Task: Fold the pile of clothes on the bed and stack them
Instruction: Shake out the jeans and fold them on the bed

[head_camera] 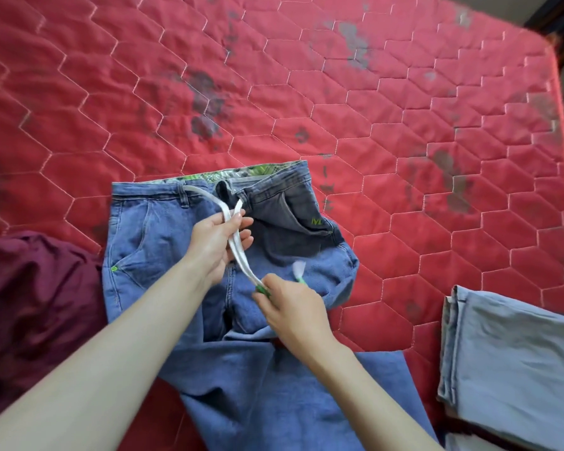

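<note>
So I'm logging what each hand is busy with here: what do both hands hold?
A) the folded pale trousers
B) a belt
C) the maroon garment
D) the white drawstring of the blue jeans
D: the left hand holds the white drawstring partway along, and the right hand pinches its green-tipped ends, above the blue jeans.
</note>
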A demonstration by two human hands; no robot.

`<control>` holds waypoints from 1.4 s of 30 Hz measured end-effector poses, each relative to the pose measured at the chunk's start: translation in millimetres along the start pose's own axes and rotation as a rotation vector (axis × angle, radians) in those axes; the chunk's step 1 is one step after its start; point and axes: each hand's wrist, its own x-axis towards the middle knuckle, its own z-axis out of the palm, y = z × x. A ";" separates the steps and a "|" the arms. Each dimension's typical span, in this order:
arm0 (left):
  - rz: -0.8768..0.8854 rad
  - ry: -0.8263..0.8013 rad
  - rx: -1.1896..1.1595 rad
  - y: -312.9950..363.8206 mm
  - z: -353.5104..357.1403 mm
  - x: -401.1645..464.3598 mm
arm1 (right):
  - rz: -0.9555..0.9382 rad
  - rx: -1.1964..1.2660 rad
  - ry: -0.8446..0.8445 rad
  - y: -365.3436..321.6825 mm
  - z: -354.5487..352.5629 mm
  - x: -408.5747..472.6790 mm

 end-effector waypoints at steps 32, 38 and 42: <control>0.510 0.127 1.313 -20.9 -93.1 -0.7 | 0.132 0.127 0.176 42.0 5.3 64.2; 0.417 0.461 1.400 33.1 -114.3 57.7 | 0.275 -0.126 0.178 65.0 -21.1 151.6; 0.254 0.483 1.284 46.2 -132.4 79.2 | 0.386 -0.075 0.071 73.6 -30.7 182.6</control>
